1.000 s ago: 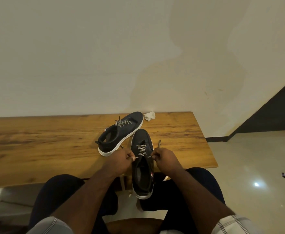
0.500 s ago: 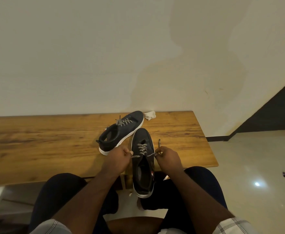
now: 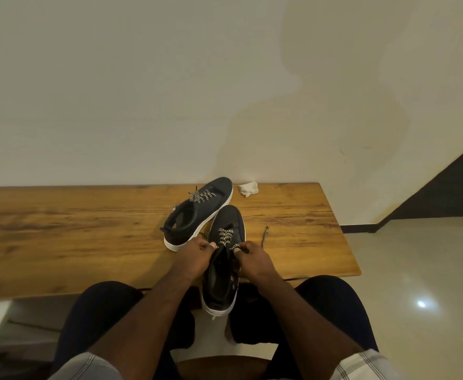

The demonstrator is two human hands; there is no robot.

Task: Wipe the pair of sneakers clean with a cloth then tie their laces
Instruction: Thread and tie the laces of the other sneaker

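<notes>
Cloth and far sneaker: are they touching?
Apart. The head view shows bare table between the cloth and the far sneaker.

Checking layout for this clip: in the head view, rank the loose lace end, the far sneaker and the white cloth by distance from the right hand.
From the right hand:
1. Loose lace end, just beyond it on the wooden table.
2. Far sneaker, up and leftward.
3. White cloth, by the wall.

Home interior (probably), wooden bench, tiled floor
</notes>
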